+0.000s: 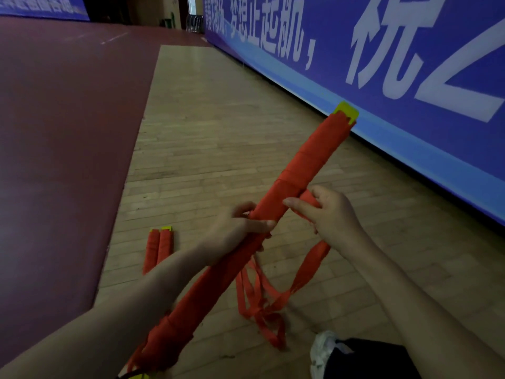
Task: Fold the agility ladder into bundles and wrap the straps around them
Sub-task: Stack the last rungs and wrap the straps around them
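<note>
A long ladder bundle (pixel 306 165) of yellow rungs wrapped in orange-red strap slants from lower left to upper right above the floor. Its yellow rung end (pixel 347 112) sticks out at the top. My left hand (pixel 235 228) grips the bundle near its middle, thumb across the front. My right hand (pixel 332 214) pinches the strap (pixel 310 199) where it comes off the bundle's right side. Loose strap loops (pixel 262 302) hang below the bundle down to the floor.
Two wrapped bundles (pixel 158 248) lie side by side on the wooden floor (pixel 218 132) to the left. A blue banner wall (pixel 410 64) runs along the right. Dark red flooring (pixel 60 132) lies left. A white shoe and dark trouser leg (pixel 355 356) show at the bottom right.
</note>
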A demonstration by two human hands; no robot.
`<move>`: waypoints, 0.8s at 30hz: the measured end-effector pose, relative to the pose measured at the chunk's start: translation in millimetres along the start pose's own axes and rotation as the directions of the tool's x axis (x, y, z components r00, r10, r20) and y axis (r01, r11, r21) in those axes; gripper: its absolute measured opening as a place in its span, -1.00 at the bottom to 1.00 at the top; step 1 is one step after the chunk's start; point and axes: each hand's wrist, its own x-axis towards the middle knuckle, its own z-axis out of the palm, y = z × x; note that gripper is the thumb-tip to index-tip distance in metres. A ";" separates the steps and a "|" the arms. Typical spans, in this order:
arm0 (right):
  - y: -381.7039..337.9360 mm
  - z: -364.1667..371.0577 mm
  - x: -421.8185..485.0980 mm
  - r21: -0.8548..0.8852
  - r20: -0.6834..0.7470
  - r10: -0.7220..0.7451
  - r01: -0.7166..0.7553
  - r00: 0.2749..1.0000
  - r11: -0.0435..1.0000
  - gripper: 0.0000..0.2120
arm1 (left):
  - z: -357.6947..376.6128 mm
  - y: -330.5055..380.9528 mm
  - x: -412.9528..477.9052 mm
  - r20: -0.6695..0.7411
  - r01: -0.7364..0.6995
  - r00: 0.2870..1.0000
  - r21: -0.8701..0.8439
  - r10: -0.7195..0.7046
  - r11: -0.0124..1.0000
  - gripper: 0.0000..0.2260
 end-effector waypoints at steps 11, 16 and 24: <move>-0.6 23.3 -5.3 0.056 -0.049 0.177 -0.174 0.983 0.983 -0.62 | 19.2 -15.8 -13.6 -0.025 -0.186 0.812 0.936 0.584 0.299 -0.65; -0.4 23.1 -2.5 0.374 0.073 0.304 -0.309 0.950 0.874 -0.67 | 18.7 -14.8 -12.6 0.007 -0.263 0.919 0.756 0.395 0.599 -0.59; -15.2 16.7 -2.0 0.655 0.173 0.158 -0.234 0.972 0.719 -0.71 | 2.2 -11.7 -6.7 0.456 0.188 0.887 -0.210 -0.074 0.960 -0.42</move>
